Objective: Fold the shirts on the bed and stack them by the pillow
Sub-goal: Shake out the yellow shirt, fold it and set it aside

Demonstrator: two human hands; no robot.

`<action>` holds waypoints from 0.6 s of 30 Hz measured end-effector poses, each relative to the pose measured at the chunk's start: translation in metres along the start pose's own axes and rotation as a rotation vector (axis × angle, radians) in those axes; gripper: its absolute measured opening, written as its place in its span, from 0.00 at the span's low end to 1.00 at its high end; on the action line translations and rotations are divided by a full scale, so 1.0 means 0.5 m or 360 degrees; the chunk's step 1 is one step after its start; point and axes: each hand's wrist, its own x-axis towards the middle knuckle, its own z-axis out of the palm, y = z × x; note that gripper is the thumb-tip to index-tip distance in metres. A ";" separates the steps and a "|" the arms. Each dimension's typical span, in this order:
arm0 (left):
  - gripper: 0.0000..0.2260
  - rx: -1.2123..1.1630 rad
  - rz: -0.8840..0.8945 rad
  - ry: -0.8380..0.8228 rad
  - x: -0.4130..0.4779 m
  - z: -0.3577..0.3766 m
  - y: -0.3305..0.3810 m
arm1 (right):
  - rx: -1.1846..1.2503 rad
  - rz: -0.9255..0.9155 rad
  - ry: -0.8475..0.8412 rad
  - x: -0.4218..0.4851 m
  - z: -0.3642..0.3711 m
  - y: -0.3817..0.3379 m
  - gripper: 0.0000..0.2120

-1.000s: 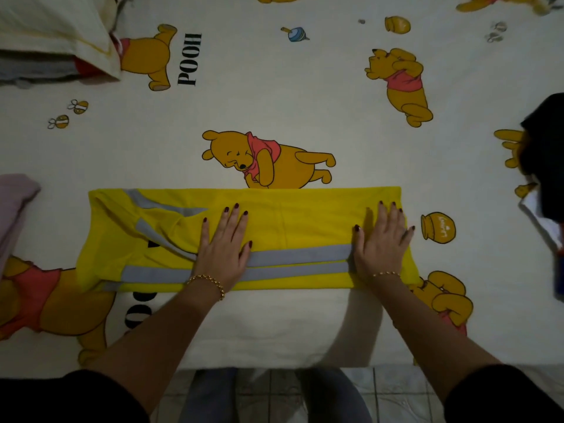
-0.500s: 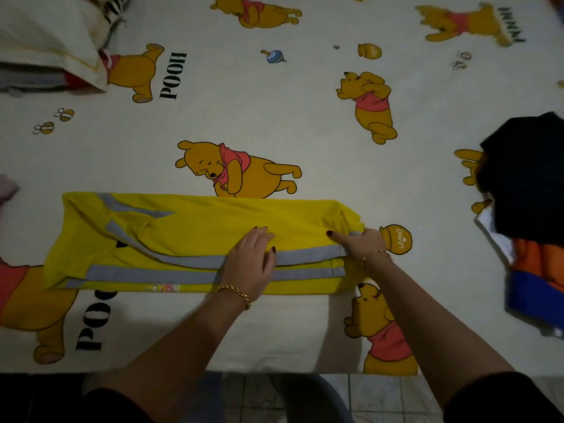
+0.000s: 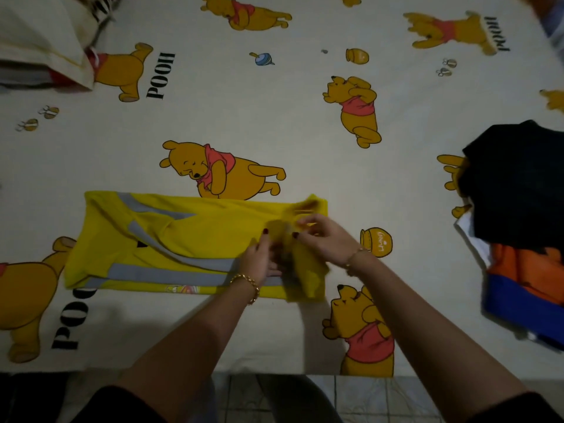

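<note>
I have both forearms coming in from the near edge of the bed, converging on the right end of the yellow shirt. The right hand is bent in at the wrist, thumb and fingers curled and pinching the shirt's lifted right end, which stands up off the sheet in a blurred bunch. The left hand sits just beside it, touching the shirt with its thumb raised. Motion blur hides its fingers, so I cannot tell whether they grip the cloth or only press it.

The shirt lies as one long folded strip across the near middle of the bed, its left part flat.

By count, I see one yellow shirt, crossed by grey reflective bands. One pillow is at the far left corner, well apart from the shirt. One loose heap of clothes is at the right edge, black on top with orange, blue and white beneath. There are two gold bracelets, one on the left wrist and one on the right.
</note>
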 end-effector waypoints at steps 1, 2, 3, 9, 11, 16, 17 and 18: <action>0.41 -0.0100 -0.0126 0.0005 -0.005 -0.003 0.009 | 0.0075 -0.0030 -0.0067 0.003 0.022 -0.009 0.10; 0.49 -0.0121 -0.0228 -0.0003 -0.003 -0.006 0.008 | 0.0081 -0.0056 -0.0032 0.006 0.036 -0.010 0.06; 0.47 -0.0095 -0.0236 -0.0022 -0.003 -0.008 0.005 | 0.0071 -0.0092 0.0069 0.010 0.044 -0.009 0.04; 0.03 0.0292 0.0046 -0.0109 -0.003 -0.042 0.008 | -0.0106 0.0102 0.0671 0.026 0.035 0.043 0.05; 0.01 0.0277 0.0079 -0.0056 -0.001 -0.068 0.008 | -0.0055 0.0288 0.0644 0.032 0.046 0.054 0.12; 0.10 0.0265 0.0037 -0.0013 0.012 -0.143 0.004 | 0.0014 0.0451 0.0414 0.043 0.109 0.037 0.24; 0.16 0.0320 0.0058 0.0038 0.013 -0.154 0.004 | 0.0056 0.0452 0.0420 0.047 0.121 0.030 0.22; 0.20 0.0474 0.0132 0.0154 0.012 -0.164 0.005 | 0.0130 0.0447 0.0425 0.049 0.131 0.023 0.21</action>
